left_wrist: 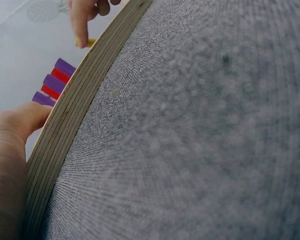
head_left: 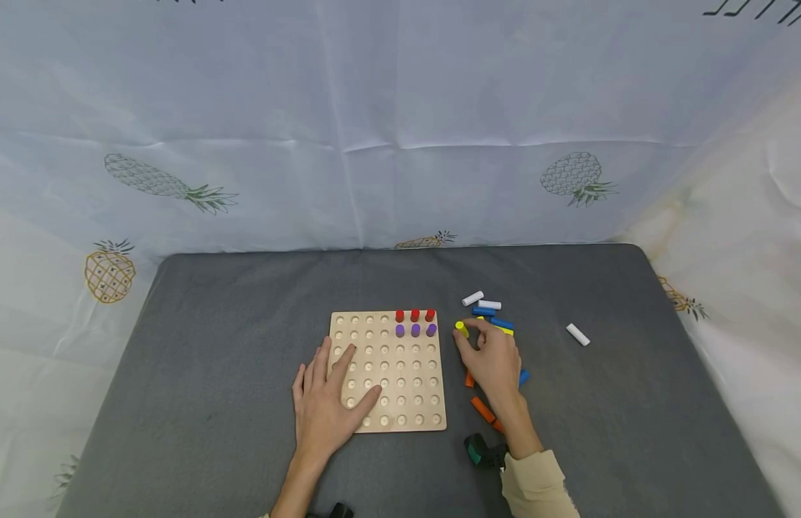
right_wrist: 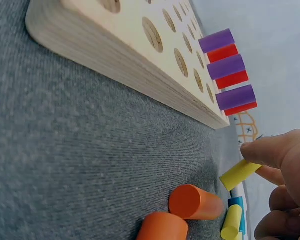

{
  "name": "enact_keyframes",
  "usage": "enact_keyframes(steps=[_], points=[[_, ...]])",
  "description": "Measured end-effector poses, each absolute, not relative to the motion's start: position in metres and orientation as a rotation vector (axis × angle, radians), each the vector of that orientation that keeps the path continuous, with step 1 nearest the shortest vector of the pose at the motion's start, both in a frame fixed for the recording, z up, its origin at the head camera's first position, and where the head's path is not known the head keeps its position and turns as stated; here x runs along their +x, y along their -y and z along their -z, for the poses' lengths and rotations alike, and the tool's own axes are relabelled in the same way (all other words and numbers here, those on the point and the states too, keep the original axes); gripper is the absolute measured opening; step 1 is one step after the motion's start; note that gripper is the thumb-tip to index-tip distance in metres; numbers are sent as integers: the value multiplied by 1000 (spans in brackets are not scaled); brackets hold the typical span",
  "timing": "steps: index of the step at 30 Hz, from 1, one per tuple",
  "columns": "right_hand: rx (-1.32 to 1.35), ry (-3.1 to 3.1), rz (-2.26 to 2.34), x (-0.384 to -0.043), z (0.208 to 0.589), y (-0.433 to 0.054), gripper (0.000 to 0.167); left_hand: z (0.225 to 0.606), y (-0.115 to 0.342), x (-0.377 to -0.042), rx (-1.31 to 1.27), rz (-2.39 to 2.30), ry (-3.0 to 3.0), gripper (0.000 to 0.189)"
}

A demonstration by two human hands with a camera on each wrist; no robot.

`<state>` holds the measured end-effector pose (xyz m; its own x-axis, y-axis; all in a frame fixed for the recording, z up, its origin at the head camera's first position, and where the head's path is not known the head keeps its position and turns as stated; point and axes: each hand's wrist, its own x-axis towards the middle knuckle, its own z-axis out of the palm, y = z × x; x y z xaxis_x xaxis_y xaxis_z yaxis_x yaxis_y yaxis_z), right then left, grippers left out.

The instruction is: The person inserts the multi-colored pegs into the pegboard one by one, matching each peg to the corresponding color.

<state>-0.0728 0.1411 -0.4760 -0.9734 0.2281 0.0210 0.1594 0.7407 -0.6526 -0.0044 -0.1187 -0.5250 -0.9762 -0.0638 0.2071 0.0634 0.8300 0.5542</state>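
A square wooden pegboard (head_left: 392,374) with rows of round holes lies on the table. Three red pegs (head_left: 415,315) stand in its far row at the right, with three purple pegs (head_left: 415,330) in the row before them. My left hand (head_left: 326,410) rests flat on the board's left side, fingers spread. Just right of the board, my right hand (head_left: 494,363) pinches a yellow peg (right_wrist: 238,174) between thumb and forefinger. Around and beneath that hand lie loose pegs, among them an orange peg (right_wrist: 195,202) and a blue peg (head_left: 502,323).
White pegs (head_left: 473,297) lie beyond the right hand, and a lone white peg (head_left: 578,334) sits farther right. The table (head_left: 213,360) has a grey cloth top. A pineapple-print curtain (head_left: 374,144) hangs behind it.
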Motion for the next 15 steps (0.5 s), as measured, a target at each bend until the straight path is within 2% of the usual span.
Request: enact_keyframes(steps=[15], points=[[-206,2769,-1111,-61,477,-131,28,531,120,-4,-11,862,2774,82]])
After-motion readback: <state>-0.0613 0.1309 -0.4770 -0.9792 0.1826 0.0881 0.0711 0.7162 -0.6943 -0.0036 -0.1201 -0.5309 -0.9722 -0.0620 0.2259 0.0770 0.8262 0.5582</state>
